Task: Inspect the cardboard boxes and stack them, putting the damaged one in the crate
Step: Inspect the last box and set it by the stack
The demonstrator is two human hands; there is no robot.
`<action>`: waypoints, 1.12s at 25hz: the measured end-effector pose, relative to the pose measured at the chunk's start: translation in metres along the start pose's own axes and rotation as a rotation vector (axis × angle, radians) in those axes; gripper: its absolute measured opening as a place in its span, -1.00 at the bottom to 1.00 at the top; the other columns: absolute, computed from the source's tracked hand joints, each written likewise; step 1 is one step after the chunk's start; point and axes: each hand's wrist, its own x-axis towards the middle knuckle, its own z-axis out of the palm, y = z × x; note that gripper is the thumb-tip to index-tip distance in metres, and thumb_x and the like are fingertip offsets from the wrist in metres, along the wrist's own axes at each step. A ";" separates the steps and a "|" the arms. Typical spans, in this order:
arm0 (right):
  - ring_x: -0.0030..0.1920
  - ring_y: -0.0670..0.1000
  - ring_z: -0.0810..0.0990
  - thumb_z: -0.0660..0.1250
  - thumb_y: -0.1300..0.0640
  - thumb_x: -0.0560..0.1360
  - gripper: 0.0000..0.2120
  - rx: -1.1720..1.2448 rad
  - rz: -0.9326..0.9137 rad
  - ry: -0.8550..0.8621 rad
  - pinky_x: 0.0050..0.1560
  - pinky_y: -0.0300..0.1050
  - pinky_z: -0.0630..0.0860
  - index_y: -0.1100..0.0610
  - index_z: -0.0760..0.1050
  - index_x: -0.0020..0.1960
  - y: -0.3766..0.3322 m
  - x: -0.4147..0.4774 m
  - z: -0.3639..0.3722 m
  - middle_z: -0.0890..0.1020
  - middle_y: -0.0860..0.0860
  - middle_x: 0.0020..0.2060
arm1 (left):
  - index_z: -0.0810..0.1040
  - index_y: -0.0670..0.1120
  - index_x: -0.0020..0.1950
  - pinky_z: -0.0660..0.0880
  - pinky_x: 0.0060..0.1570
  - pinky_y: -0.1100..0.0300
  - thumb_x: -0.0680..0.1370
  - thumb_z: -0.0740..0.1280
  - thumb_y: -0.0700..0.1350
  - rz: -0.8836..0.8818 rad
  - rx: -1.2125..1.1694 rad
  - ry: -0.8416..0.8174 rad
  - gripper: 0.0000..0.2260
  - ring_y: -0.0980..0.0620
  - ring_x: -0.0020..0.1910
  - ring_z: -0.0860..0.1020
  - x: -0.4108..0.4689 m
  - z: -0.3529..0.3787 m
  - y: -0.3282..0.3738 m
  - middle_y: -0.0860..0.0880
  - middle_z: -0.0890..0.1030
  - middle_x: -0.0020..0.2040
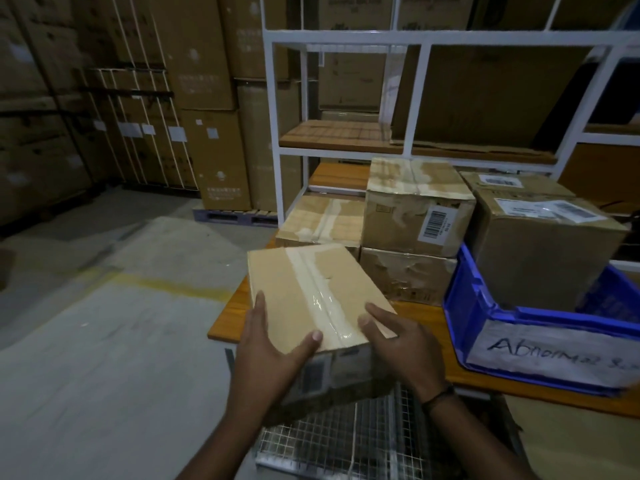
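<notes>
I hold a flat cardboard box [304,289] with a clear tape strip down its top, over the near left corner of the orange table [228,317]. My left hand [273,344] grips its near left edge, thumb on top. My right hand [401,344] grips its near right edge. Behind it a taped box [322,220] lies low, and to its right a barcode-labelled box [415,206] sits on a crumpled box [405,275]. A blue crate [485,313] labelled "Abnormal" stands at the right with a large box [543,251] in it.
A white metal rack [346,39] with wooden shelves rises behind the table. A further labelled box [512,181] sits at the back right. Wire mesh [329,441] lies under the table's near edge. Tall stacked cartons [194,81] line the left wall beyond the concrete floor.
</notes>
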 end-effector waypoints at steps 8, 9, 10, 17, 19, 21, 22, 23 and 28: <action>0.29 -0.03 0.56 0.28 -0.56 0.39 -0.17 -0.099 -0.323 0.055 0.11 -0.23 0.53 -0.19 0.37 0.55 -0.064 0.039 -0.014 0.58 -0.01 0.34 | 0.49 0.05 0.49 0.50 0.31 -0.07 0.17 0.51 0.44 0.383 0.160 0.059 -0.04 -0.02 0.42 0.42 0.064 -0.073 0.041 -0.01 0.44 0.48; 0.27 0.03 0.57 0.24 -0.59 0.39 -0.16 -0.142 -0.292 0.070 0.07 -0.17 0.56 -0.18 0.38 0.55 -0.068 0.046 -0.010 0.60 0.04 0.32 | 0.54 0.04 0.45 0.54 0.30 -0.08 0.19 0.51 0.45 0.400 0.173 0.056 -0.08 -0.02 0.39 0.46 0.077 -0.072 0.040 0.00 0.49 0.44; 0.27 0.09 0.58 0.20 -0.61 0.39 -0.14 -0.178 -0.266 0.082 0.05 -0.08 0.59 -0.17 0.38 0.55 -0.071 0.052 -0.007 0.60 0.08 0.30 | 0.59 0.03 0.41 0.57 0.27 -0.10 0.20 0.50 0.46 0.406 0.179 0.045 -0.13 0.00 0.36 0.49 0.089 -0.072 0.037 0.01 0.52 0.41; 0.23 0.22 0.58 0.14 -0.57 0.44 -0.15 -0.381 -0.164 0.066 -0.01 0.09 0.65 -0.12 0.33 0.58 -0.095 0.081 0.014 0.54 0.18 0.29 | 0.60 0.05 0.41 0.42 0.39 -0.13 0.34 0.57 0.26 0.349 0.224 -0.002 -0.32 -0.13 0.54 0.34 0.144 -0.069 0.033 -0.11 0.31 0.61; 0.20 0.23 0.57 0.12 -0.55 0.48 -0.19 -0.446 -0.131 0.024 0.00 0.07 0.63 -0.13 0.27 0.59 -0.100 0.093 0.022 0.51 0.19 0.25 | 0.55 0.07 0.46 0.40 0.39 -0.14 0.42 0.50 0.27 0.343 0.300 -0.027 -0.35 -0.15 0.57 0.28 0.155 -0.067 0.037 -0.11 0.26 0.63; 0.27 0.24 0.50 0.11 -0.52 0.52 -0.22 -0.492 -0.087 0.008 0.07 0.07 0.57 -0.10 0.24 0.60 -0.107 0.104 0.029 0.46 0.20 0.30 | 0.49 0.08 0.52 0.37 0.40 -0.18 0.52 0.40 0.28 0.371 0.448 -0.034 -0.40 -0.18 0.61 0.17 0.170 -0.064 0.039 -0.14 0.27 0.62; 0.35 0.26 0.43 0.10 -0.50 0.54 -0.23 -0.529 -0.078 0.024 0.16 0.10 0.52 -0.07 0.25 0.59 -0.110 0.111 0.033 0.43 0.22 0.35 | 0.47 0.07 0.53 0.34 0.43 -0.21 0.56 0.35 0.29 0.402 0.525 -0.031 -0.41 -0.22 0.63 0.11 0.178 -0.064 0.039 -0.15 0.29 0.61; 0.44 0.28 0.34 0.09 -0.48 0.56 -0.25 -0.587 -0.090 0.062 0.28 0.15 0.45 -0.03 0.29 0.57 -0.114 0.118 0.036 0.39 0.24 0.42 | 0.46 0.05 0.54 0.30 0.45 -0.24 0.60 0.29 0.28 0.450 0.596 -0.021 -0.43 -0.26 0.63 0.07 0.187 -0.063 0.040 -0.16 0.33 0.59; 0.49 0.20 0.33 0.08 -0.29 0.67 -0.37 -0.861 -0.245 0.168 0.55 0.23 0.15 0.19 0.49 0.42 -0.122 0.154 0.053 0.52 0.17 0.35 | 0.34 -0.04 0.57 0.26 0.48 -0.16 0.71 0.12 0.18 0.517 0.754 -0.078 -0.51 -0.23 0.59 0.18 0.230 -0.043 0.045 -0.17 0.36 0.54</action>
